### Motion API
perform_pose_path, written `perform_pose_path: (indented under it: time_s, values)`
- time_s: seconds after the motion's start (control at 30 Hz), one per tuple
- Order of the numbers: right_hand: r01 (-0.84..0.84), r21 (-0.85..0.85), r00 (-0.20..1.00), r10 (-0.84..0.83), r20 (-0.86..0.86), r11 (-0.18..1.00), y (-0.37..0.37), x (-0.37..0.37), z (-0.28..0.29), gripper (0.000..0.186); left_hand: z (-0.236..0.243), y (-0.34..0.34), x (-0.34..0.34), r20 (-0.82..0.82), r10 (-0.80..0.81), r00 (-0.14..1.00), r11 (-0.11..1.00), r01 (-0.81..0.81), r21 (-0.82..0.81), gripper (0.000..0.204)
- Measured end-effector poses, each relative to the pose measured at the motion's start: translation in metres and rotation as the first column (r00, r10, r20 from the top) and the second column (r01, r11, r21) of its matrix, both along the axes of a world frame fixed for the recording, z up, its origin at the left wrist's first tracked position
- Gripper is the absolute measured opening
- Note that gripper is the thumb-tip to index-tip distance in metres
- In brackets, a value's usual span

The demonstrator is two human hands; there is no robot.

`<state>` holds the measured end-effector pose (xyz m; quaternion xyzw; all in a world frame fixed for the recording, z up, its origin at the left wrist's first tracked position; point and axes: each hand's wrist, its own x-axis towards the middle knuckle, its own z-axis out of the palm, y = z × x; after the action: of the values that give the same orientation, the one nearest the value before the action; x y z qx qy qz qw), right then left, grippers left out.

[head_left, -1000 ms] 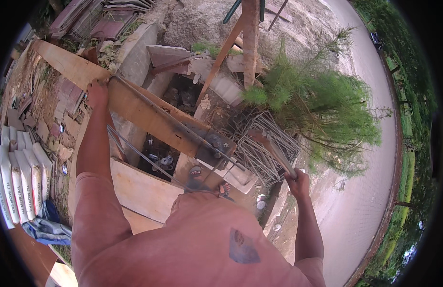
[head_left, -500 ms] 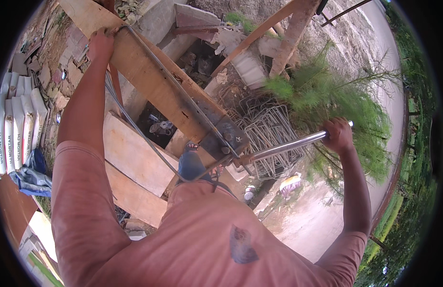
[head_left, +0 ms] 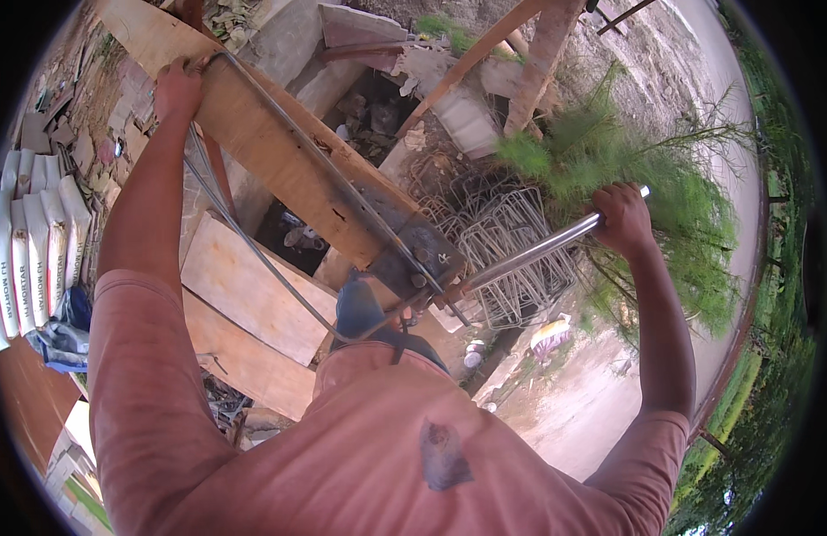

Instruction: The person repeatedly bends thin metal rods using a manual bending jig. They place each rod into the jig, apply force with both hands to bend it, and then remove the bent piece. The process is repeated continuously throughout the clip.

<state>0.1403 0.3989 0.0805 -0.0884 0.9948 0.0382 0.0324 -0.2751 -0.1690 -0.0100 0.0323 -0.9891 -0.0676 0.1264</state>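
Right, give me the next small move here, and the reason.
Probably a slight swing of the metal handle, with the left hand steady. The right hand grips the handle, its lower end sits by the dark plate, and the left hand is at the wooden board near one end of the rod. Which way, I can't tell.

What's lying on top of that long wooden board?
A thin metal bar runs along the board and across a dark metal plate at its near end. The wood beneath the plate is hidden.
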Motion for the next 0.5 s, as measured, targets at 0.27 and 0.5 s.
perform_pose_path:
  time_s: [0.27,0.5]
  values:
    - [0.106,-0.008,0.976,-0.105,-0.192,0.994,0.000,0.015,-0.032,0.011,-0.056,-0.115,-0.119,-0.002,-0.459,0.888,0.849,0.438,-0.296,0.063]
    - [0.609,-0.032,0.783,-0.607,-0.132,0.792,-0.065,0.160,-0.068,0.022,-0.055,-0.071,-0.152,0.161,-0.518,0.840,0.804,0.542,-0.244,0.063]
